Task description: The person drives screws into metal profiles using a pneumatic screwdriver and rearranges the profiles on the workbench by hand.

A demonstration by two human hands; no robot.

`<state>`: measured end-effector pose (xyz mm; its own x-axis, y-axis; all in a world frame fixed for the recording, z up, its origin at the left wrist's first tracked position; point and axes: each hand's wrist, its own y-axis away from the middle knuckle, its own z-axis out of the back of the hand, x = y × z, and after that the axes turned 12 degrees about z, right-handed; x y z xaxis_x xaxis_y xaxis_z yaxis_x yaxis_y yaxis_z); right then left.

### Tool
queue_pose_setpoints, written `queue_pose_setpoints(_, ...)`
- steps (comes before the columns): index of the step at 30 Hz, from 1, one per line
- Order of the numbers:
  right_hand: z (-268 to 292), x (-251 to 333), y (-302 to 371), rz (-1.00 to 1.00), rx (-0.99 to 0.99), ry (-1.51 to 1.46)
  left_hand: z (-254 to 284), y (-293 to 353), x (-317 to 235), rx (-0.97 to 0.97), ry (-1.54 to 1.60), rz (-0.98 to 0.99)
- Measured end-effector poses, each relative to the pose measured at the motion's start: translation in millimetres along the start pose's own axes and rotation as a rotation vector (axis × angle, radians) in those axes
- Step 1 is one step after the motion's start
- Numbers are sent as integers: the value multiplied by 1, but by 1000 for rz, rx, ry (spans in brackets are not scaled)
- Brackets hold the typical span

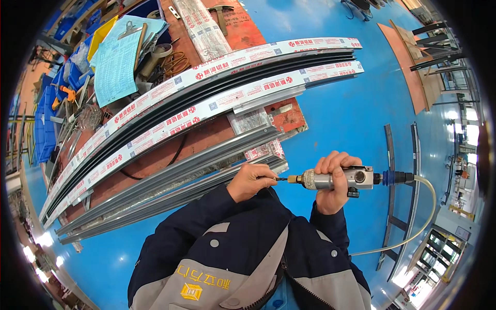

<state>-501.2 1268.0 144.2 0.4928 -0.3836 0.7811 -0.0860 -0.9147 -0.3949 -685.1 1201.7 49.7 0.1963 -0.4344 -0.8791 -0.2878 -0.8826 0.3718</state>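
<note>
My right hand (333,196) is wrapped round the body of a silver air drill (362,177), held level in front of my chest with its nose to the left. At that nose sits a brass-coloured tip, and a thin dark bit (281,179) sticks out of it. The fingers of my left hand (250,182) are closed in a pinch on the free end of the bit. A pale air hose (433,199) runs from the drill's blue rear fitting and curves down to the right.
Long aluminium profiles with white-and-red film (248,85) lie across the red workbench (206,124), with bare grey profiles (170,173) nearer me. A hammer (221,18), a clipboard with blue paper (121,57) and blue bins (45,124) are beyond. Dark frames (400,206) lie right.
</note>
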Motion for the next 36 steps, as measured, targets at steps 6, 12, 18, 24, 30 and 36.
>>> queue_pose_setpoints(6, 2, -3, -3, -59, 121, -57, 4, -3, 9, 126, -35, -67)
queue_pose_setpoints(12, -2, -11, 3, -49, 40, -99, 18, 5, -2, 173, 128, 126)
queue_pose_setpoints(18, -2, -14, 0, -79, 78, -165, 14, 9, -1, 127, 223, 217)
queue_pose_setpoints(24, -14, -20, 1, -32, 181, -67, 6, -9, 16, -151, -143, -392)
queue_pose_setpoints(30, -22, -30, -1, 137, 242, 27, 10, -15, -2, -353, -419, -256)
queue_pose_setpoints(36, -26, -51, 6, 180, 305, 212, 15, -25, 11, -411, -649, -206)
